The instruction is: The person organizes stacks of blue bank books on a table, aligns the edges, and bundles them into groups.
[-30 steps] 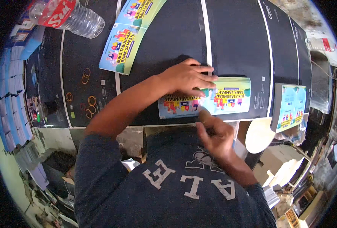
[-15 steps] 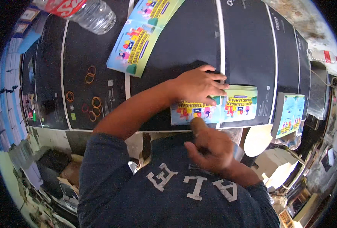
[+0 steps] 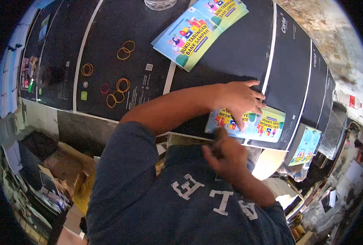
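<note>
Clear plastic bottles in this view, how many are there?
2 visible: one bottle base, cut off by the top edge, left of the upper printed sheets; one red-labelled bottle near the far right edge. Others may be hidden in the clutter.

Just right of centre in the frame, my left hand rests on a stack of booklets lying along the near edge of the table. My right hand is below it, near the stack's lower left. A second pile lies at upper centre, a bottle beyond its left end at the top edge. Rubber bands lie at upper left. Right of my stack is a third pile.
</note>
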A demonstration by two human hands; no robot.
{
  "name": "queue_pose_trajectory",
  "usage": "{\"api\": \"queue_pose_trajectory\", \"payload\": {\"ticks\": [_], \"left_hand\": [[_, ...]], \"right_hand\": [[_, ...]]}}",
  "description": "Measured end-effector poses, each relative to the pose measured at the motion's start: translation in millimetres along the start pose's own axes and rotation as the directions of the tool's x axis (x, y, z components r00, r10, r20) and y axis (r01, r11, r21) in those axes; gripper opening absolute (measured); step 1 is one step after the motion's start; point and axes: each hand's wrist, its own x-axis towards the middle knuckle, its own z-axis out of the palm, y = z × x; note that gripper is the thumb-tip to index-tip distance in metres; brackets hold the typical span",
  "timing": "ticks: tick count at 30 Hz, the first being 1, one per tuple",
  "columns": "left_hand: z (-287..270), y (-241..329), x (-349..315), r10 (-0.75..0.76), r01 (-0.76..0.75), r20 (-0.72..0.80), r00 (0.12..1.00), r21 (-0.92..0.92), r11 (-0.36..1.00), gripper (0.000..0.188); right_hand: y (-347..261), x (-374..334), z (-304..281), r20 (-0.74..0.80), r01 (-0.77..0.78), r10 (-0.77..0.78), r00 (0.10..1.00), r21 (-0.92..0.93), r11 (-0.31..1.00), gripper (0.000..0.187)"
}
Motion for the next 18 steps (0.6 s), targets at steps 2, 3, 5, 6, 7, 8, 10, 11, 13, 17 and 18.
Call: {"api": "queue_pose_trajectory", "payload": {"ticks": [2,3,5,6,7,8,10,11,13,17,18], "left_hand": [[3,5,-2,-0.004,0.004,0.000,1.000,-0.020,1.000,0.093],[3,4,-3,-0.012,0.012,0.004,1.000,-0.017,1.000,0.093],[1,0,-4,-0.020,0.020,-0.004,1.000,-0.007,1.000,0.093],[1,1,-4,-0.032,0.032,0.004,0.999,-0.015,0.999,0.094],[2,4,-3,-0.033,0.033,0.014,0.999,-0.025,0.999,0.094],[2,5,-2,-0.034,0.035,0.024,0.999,-0.035,0.999,0.094],[2,4,0,-0.023,0.023,0.017,1.000,-0.011,1.000,0.096],[2,4,0,-0.024,0.025,0.021,0.999,-0.009,1.000,0.096],[0,-2,-3,-0.042,0.041,0.038,0.998,0.015,0.999,0.097],[2,5,-3,-0.057,0.059,0.071,0.996,-0.025,0.998,0.091],[1,1,-3,-0.057,0.059,0.072,0.996,-0.027,0.998,0.091]], "right_hand": [[-1,-2,12,-0.137,0.121,-0.117,0.984,0.021,0.992,0.055],[-2,-4,9,-0.110,0.085,-0.083,0.990,0.016,0.996,0.043],[-14,-2,-9,-0.085,0.049,-0.049,0.995,-0.003,0.999,0.032],[-18,-2,-15,-0.066,0.070,-0.068,0.995,0.026,0.997,0.035],[-21,-3,-17,-0.053,0.080,-0.077,0.996,0.058,0.995,0.038],[-20,2,-11,-0.051,0.074,-0.071,0.996,0.053,0.996,0.038],[-18,13,5,-0.032,0.271,-0.276,0.961,-0.106,0.957,0.035],[-27,7,13,-0.011,0.229,-0.233,0.972,-0.145,0.962,0.029],[-24,11,7,-0.043,0.205,-0.206,0.978,-0.037,0.978,0.031],[-34,8,-18,-0.011,0.165,-0.165,0.986,0.062,0.984,0.033],[-35,6,-14,-0.024,0.149,-0.147,0.989,0.061,0.987,0.033]]}}
